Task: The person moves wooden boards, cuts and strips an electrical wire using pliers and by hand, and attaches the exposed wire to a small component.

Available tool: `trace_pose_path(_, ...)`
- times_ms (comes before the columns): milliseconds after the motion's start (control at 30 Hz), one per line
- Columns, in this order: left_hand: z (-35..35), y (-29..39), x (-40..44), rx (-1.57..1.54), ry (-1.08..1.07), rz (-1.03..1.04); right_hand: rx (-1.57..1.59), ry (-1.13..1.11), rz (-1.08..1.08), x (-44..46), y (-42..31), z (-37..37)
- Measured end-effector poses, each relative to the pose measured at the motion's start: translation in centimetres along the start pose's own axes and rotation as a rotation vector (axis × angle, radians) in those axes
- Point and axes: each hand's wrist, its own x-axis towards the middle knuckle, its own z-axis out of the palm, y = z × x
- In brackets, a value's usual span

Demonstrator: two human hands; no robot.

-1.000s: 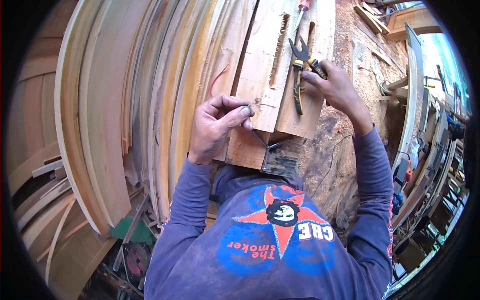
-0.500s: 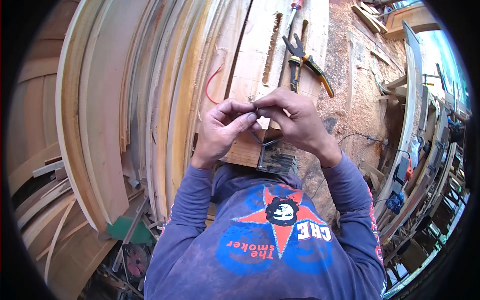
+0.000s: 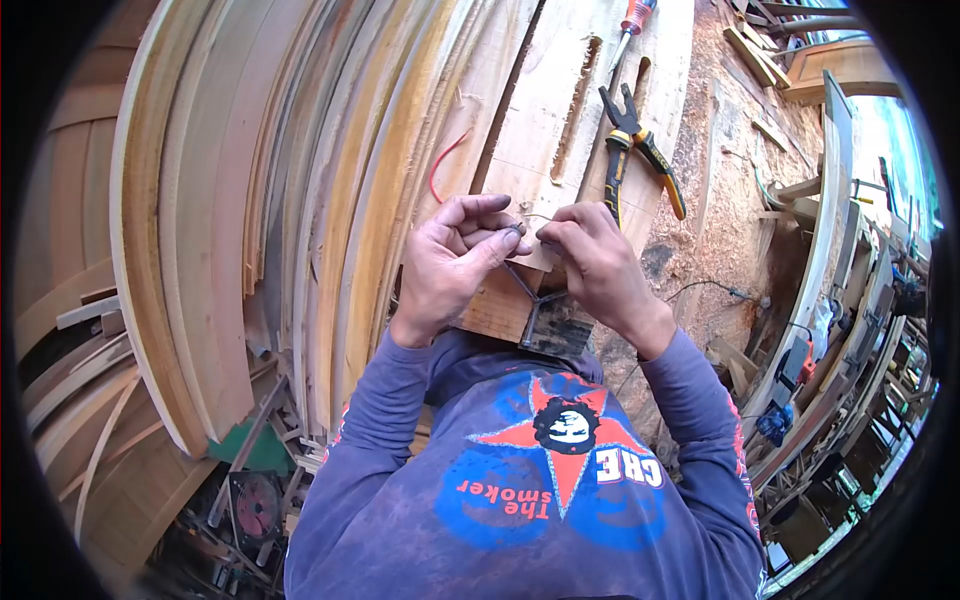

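My left hand [image 3: 450, 262] pinches a small dark piece [image 3: 518, 229] between thumb and fingertips; its kind is too small to make out. My right hand [image 3: 603, 268] is closed just to the right, fingertips pressed together, with a thin pale strand [image 3: 537, 216] showing beside them. What it grips is mostly hidden. Below both hands, a Y-shaped metal tool [image 3: 536, 300] rests against the end of the wooden board [image 3: 500, 308]. Black-and-yellow pliers [image 3: 622, 130] lie with jaws apart on the wood beyond my right hand.
A screwdriver [image 3: 636, 18] with a red handle lies farther up the board. A curved red wire [image 3: 437, 170] sits left of the slot. Long planks [image 3: 190, 220] stand in a row on the left. Sawdust [image 3: 735, 200] covers the surface at right, crossed by a dark cord [image 3: 715, 287].
My hands, whose fingertips met before, have moved apart. The right hand has shifted right and down, and the pale strand now shows between them. The camera view has shifted slightly.
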Motion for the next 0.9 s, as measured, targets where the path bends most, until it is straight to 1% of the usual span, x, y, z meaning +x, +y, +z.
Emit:
trace_pose_path(33,0.0,0.1,0.0,-0.009,0.023,0.000,-0.094,0.003,-0.052,0.0,0.1,0.3)
trace_pose_path(200,-0.6,0.1,-0.4,0.022,0.066,-0.071,-0.037,0.029,-0.018,0.1,0.5,0.4)
trace_pose_path(267,-0.8,-0.2,-0.5,0.034,0.072,-0.086,0.033,0.033,-0.008,0.4,0.6,0.1)
trace_pose_path(400,-1.0,-0.4,-0.8,0.066,0.099,-0.029,0.034,-0.006,-0.044,0.1,1.3,0.2)
trace_pose_path(500,-0.9,-0.1,-0.9,0.086,0.126,-0.006,0.055,0.035,-0.036,0.0,1.0,0.4)
trace_pose_path(567,-1.0,-0.1,-0.9,0.091,0.146,0.001,0.135,0.175,0.071,0.4,-0.2,0.4)
trace_pose_path(600,-1.0,-0.2,-0.9,0.122,0.156,0.023,0.134,0.176,0.069,0.8,-0.4,0.4)
trace_pose_path(667,-0.9,-0.4,-1.0,0.155,0.154,0.046,0.029,0.136,0.075,1.9,-0.2,0.5)
trace_pose_path(700,-0.9,-0.5,-1.0,0.165,0.149,0.045,0.025,0.144,0.077,2.4,-0.1,0.6)
trace_pose_path(767,-0.6,-0.3,-1.0,0.177,0.143,0.048,-0.072,0.039,0.008,3.4,0.0,1.0)
trace_pose_path(833,-0.4,0.2,-1.4,0.206,0.153,0.049,-0.079,0.021,0.025,4.3,0.0,0.8)
trace_pose_path(900,-0.7,0.0,-1.6,0.229,0.152,0.074,-0.018,-0.071,0.085,5.0,0.6,0.3)
